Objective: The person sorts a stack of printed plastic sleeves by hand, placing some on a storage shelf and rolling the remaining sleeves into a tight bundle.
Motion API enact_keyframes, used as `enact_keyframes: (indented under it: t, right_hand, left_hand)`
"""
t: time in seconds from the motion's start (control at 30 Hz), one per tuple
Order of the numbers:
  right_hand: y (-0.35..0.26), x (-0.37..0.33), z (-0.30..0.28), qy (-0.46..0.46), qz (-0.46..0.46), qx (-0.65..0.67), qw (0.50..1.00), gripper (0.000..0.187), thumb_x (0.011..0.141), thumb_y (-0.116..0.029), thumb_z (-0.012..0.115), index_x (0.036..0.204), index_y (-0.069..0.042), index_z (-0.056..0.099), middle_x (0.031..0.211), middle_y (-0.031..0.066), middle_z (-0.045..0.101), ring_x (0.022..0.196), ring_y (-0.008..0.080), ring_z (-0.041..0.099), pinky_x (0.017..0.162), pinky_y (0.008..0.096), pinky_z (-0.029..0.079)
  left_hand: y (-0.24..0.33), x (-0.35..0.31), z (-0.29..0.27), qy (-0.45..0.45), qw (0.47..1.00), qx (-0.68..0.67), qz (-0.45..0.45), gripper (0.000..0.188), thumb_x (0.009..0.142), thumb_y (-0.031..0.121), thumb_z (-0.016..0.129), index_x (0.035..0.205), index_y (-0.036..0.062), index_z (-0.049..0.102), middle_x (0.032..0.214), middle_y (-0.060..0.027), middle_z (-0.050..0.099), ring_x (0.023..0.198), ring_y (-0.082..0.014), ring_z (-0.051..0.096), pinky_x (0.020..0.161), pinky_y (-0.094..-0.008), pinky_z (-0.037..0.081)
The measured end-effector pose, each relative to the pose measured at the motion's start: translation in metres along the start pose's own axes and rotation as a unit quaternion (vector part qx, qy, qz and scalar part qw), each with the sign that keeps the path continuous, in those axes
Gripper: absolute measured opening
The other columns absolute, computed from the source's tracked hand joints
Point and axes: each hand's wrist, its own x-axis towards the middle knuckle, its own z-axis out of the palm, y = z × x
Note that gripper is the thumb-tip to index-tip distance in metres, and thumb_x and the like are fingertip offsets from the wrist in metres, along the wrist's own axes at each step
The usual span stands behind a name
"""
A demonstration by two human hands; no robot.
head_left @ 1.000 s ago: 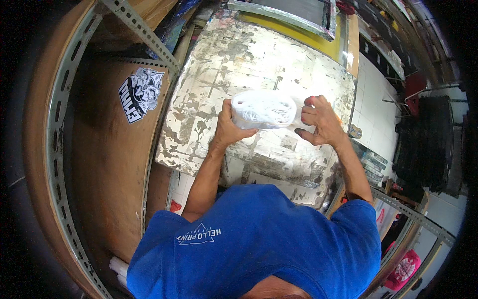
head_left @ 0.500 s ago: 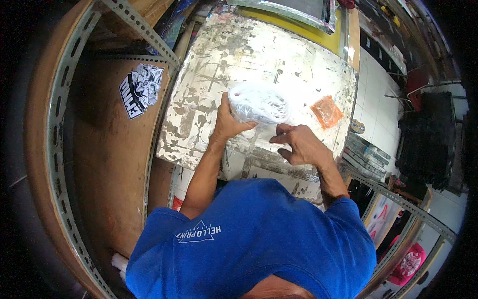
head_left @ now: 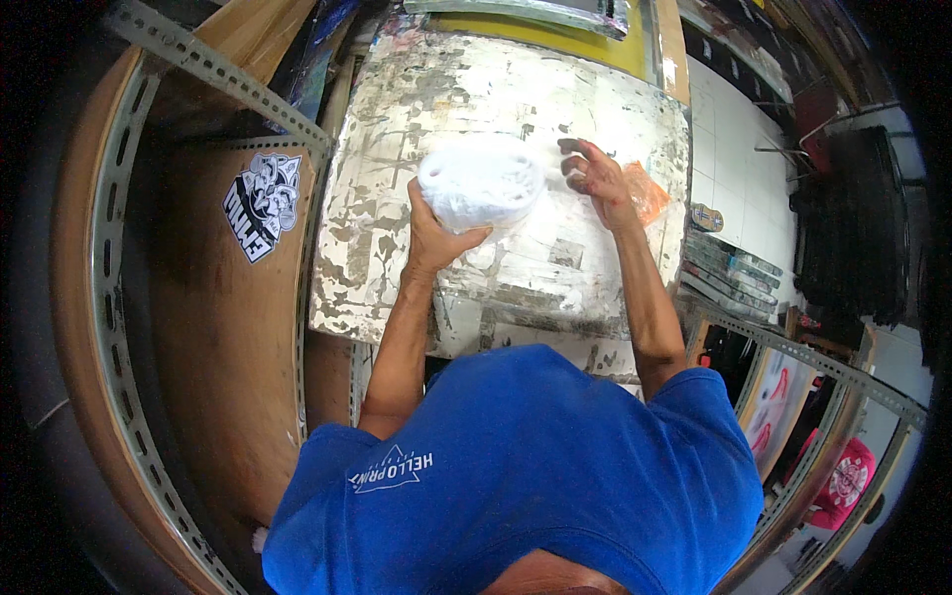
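Observation:
My left hand (head_left: pixel 436 230) grips a white oval bundle (head_left: pixel 481 184) and holds it just above a paint-smeared white board (head_left: pixel 416 109). My right hand (head_left: pixel 593 178) lies spread on the board to the right of the bundle, fingers apart and stained dark, with nothing in it. An orange scrap (head_left: pixel 650 193) lies on the board just beyond that hand, near the right edge. My blue shirt (head_left: pixel 516 476) fills the lower part of the view.
A wooden shelf (head_left: pixel 213 327) with perforated metal angle rails (head_left: pixel 104 297) and a black-and-white sticker (head_left: pixel 263 203) stands at left. A yellow panel (head_left: pixel 555 30) lies behind the board. Stacked flat items (head_left: pixel 729 273) and printed garments (head_left: pixel 833 486) sit at right.
My right hand let go of the white bundle, dropped toward me, then moved out to rest on the board by the orange scrap. The left hand kept hold of the bundle.

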Motion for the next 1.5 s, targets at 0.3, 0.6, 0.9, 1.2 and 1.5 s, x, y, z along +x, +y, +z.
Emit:
enact_keyframes:
  t: [0.3, 0.6, 0.9, 1.2, 1.5]
  right_hand:
    - [0.001, 0.001, 0.043, -0.07, -0.005, -0.153, 0.986, 0.11, 0.055, -0.039, 0.09, 0.147, -0.009, 0.04, 0.154, 0.0125, 0.033, 0.14, 0.0293, 0.035, 0.115, 0.045, 0.029]
    - [-0.045, -0.018, 0.1, -0.077, -0.101, -0.35, 0.928, 0.127, 0.045, -0.023, 0.095, 0.149, -0.007, 0.025, 0.151, 0.0172, 0.033, 0.14, 0.0317, 0.033, 0.115, 0.0421, 0.029]
    - [-0.05, -0.002, 0.108, -0.052, -0.223, -0.512, 0.828, 0.106, 0.048, -0.027, 0.091, 0.14, -0.007, 0.043, 0.143, 0.0202, 0.042, 0.132, 0.039, 0.041, 0.11, 0.0443, 0.035]
    - [-0.055, -0.001, 0.147, 0.016, -0.272, -0.646, 0.713, 0.087, 0.051, -0.039, 0.084, 0.129, -0.012, 0.058, 0.137, 0.0153, 0.046, 0.132, 0.0429, 0.037, 0.105, 0.0585, 0.03]
    - [-0.039, 0.008, 0.176, 0.124, -0.215, -0.682, 0.688, 0.084, 0.054, -0.045, 0.073, 0.129, -0.01, 0.058, 0.142, 0.0211, 0.041, 0.123, 0.0471, 0.04, 0.093, 0.0537, 0.03]
  left_hand:
    - [0.031, 0.035, -0.008, 0.034, 0.87, -0.397, -0.291, 0.065, 0.078, 0.015, 0.071, 0.132, -0.0032, 0.041, 0.115, -0.021, 0.06, 0.105, -0.0325, 0.064, 0.092, -0.043, 0.055]
    - [0.031, -0.01, 0.01, -0.046, 0.677, -0.632, -0.374, 0.057, 0.093, 0.037, 0.048, 0.135, -0.0006, 0.049, 0.13, -0.0198, 0.059, 0.116, -0.0325, 0.061, 0.099, -0.0472, 0.05]
    - [0.005, -0.007, -0.021, -0.146, 0.808, -0.026, -0.57, 0.06, 0.099, 0.047, 0.041, 0.128, -0.0053, 0.046, 0.113, -0.0265, 0.064, 0.098, -0.0357, 0.067, 0.082, -0.0408, 0.057]
    - [0.01, -0.01, -0.027, -0.124, 0.988, -0.088, -0.022, 0.091, 0.067, 0.004, 0.067, 0.148, 0.001, 0.026, 0.142, -0.0154, 0.043, 0.135, -0.0264, 0.039, 0.112, -0.0384, 0.03]
    - [0.014, -0.001, 0.0, -0.054, 0.998, 0.043, 0.004, 0.098, 0.06, 0.017, 0.092, 0.138, -0.0011, 0.036, 0.131, -0.0174, 0.054, 0.122, -0.0281, 0.054, 0.102, -0.0389, 0.043]
